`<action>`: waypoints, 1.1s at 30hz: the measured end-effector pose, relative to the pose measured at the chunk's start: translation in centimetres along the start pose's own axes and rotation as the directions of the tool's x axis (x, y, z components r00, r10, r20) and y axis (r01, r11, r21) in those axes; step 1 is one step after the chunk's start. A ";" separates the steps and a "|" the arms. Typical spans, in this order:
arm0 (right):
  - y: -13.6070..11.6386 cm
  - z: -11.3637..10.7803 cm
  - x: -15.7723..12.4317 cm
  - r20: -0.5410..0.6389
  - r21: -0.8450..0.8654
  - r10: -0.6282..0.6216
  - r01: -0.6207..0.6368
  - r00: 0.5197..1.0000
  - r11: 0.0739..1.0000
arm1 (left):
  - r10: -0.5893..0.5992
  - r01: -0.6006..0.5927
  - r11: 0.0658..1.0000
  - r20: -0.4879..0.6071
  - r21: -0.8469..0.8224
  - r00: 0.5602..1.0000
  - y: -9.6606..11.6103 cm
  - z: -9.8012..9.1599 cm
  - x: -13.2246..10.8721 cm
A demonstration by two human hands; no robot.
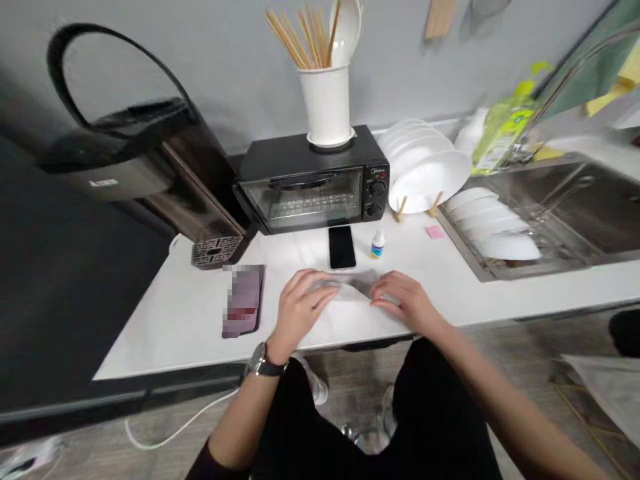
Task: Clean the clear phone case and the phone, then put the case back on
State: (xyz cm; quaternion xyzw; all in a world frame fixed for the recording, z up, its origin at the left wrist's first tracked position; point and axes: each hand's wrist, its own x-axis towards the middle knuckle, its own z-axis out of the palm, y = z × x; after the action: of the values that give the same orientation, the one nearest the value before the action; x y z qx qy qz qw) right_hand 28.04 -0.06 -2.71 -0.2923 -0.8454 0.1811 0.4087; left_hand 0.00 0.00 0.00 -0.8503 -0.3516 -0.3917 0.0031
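Both my hands rest on a pale grey cloth lying on the white counter just in front of me. My left hand, a watch on its wrist, has its fingers curled over the cloth's left part. My right hand pinches the cloth's right part with its fingers pressed together. A black phone lies face up just beyond the cloth, with a small dropper bottle to its right.
A black toaster oven stands at the back with a white utensil holder on top. White plates stand in a rack beside the sink. A dark case lies left; a coffee machine stands far left.
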 end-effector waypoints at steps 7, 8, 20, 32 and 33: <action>-2.6 -0.4 -2.5 0.275 0.101 0.050 -0.081 0.960 0.992 | -0.035 0.056 0.993 0.204 -0.102 0.978 2.1 -2.1 -2.9; -2.7 -0.4 -2.7 0.307 0.109 0.059 -0.097 0.950 0.989 | -0.050 0.075 0.992 0.230 -0.104 0.972 2.0 -2.1 -2.7; -3.8 0.5 -1.4 0.446 0.253 0.129 -0.263 0.886 0.931 | -0.099 0.219 0.952 0.461 -0.215 0.882 0.0 0.8 -0.9; -2.3 3.1 -2.6 0.167 -0.264 0.303 -0.253 0.938 0.931 | -0.026 0.097 0.990 0.544 -0.102 0.838 -1.2 0.1 -1.7; -2.1 3.2 -2.6 0.198 -0.337 0.283 -0.206 0.938 0.919 | -0.024 0.079 0.995 0.596 -0.067 0.802 -1.2 0.3 -1.7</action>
State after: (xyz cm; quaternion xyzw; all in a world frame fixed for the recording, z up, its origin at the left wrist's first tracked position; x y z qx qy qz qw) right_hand 26.07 -3.55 -5.07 -0.4328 -0.8633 0.1299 0.2247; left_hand -1.24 -0.06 -1.69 -0.9196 -0.3400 -0.1208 -0.1554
